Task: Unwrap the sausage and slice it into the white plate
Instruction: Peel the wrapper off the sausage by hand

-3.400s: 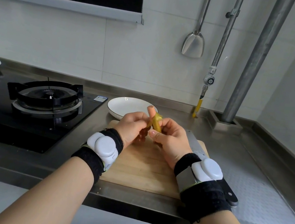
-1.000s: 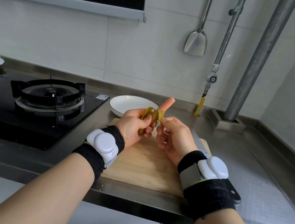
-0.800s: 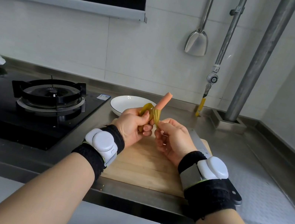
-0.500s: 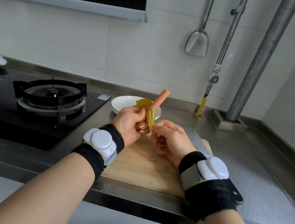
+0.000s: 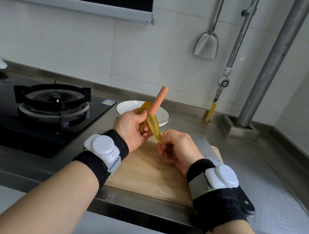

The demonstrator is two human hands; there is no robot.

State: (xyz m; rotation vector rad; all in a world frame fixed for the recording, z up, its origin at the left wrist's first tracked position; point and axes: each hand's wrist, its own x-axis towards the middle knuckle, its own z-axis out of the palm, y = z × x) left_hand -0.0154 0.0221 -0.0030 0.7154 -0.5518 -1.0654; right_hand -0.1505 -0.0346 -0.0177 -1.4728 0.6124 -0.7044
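Soft even daylight, faint shadows beneath the forearms, mild sheen on steel counter (image 5: 272, 187), wide-angle bending at edges

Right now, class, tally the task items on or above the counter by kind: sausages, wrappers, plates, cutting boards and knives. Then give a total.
sausage: 1
yellow wrapper: 1
white plate: 1
cutting board: 1
knife: 1
Total: 5

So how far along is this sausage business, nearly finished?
About halfway through unwrapping. The sausage pokes bare and pink above the yellow wrapper. The left hand grips the wrapped lower end while the right hand pinches a wrapper strip. Left: freeing the rest, then slicing; the cleaver lies untouched on the cutting board, the white plate shows no slices.
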